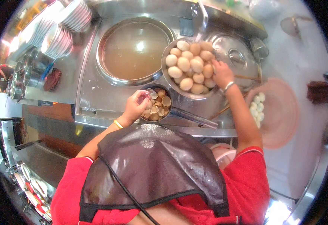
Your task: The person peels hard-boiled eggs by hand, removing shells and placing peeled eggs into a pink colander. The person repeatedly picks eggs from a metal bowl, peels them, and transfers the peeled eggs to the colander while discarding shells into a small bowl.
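Brown eggs (196, 65) are heaped in a round metal bowl (168, 85) in front of me. My right hand (222, 73) reaches over the bowl's right rim and touches the eggs at that side; its fingertips are partly hidden, so a grip cannot be made out. Over a small long-handled pan (169, 89) my left hand (136, 104) hovers at the left rim with curled fingers. Whether a bit of shell is between them is unclear. Broken eggshells (157, 105) fill that pan. Peeled white eggs (256, 108) lie in a pink plastic basin (279, 118) to the right.
A large round pot (107, 77) of cloudy brownish liquid is set into the steel counter (92, 92). Above the bowl hangs a faucet (204, 19). A metal lid (223, 42) lies behind my right hand. Stacked white bowls (57, 42) stand far left; a person (1, 73) is beyond.
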A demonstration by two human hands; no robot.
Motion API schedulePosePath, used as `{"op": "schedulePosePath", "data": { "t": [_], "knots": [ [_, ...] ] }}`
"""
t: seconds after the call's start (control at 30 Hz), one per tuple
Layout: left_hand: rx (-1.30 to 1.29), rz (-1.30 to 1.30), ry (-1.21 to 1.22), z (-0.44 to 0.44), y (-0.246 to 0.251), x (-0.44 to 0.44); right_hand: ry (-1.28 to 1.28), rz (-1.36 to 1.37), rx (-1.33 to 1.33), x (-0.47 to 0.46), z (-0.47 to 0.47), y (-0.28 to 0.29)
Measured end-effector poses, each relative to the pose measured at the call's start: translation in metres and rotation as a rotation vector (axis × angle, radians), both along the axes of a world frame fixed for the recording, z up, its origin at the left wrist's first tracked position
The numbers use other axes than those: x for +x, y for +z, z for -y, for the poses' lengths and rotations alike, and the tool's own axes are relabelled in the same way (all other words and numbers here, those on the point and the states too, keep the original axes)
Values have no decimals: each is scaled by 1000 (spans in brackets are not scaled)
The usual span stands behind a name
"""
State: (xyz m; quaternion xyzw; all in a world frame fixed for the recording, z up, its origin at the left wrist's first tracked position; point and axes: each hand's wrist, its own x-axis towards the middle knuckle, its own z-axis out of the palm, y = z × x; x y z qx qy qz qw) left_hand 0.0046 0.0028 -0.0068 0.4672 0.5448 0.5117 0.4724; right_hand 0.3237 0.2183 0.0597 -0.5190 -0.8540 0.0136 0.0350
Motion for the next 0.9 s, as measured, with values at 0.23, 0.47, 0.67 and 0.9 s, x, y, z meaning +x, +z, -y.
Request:
{"op": "schedulePosePath", "data": {
  "t": [0.23, 0.47, 0.67, 0.9],
  "knots": [
    [-86, -103, -13, -4, 0, -6, 28, 136, -66, -3, -6, 8],
    [-10, -147, -48, -23, 7, -5, -467, -711, -237, 87, 20, 16],
    [-25, -39, -89, -35, 6, 0, -641, -721, 144, 217, 77, 25],
    [-29, -127, -153, -54, 25, 20, -315, -528, 168, 141, 79, 17]
  ]
}}
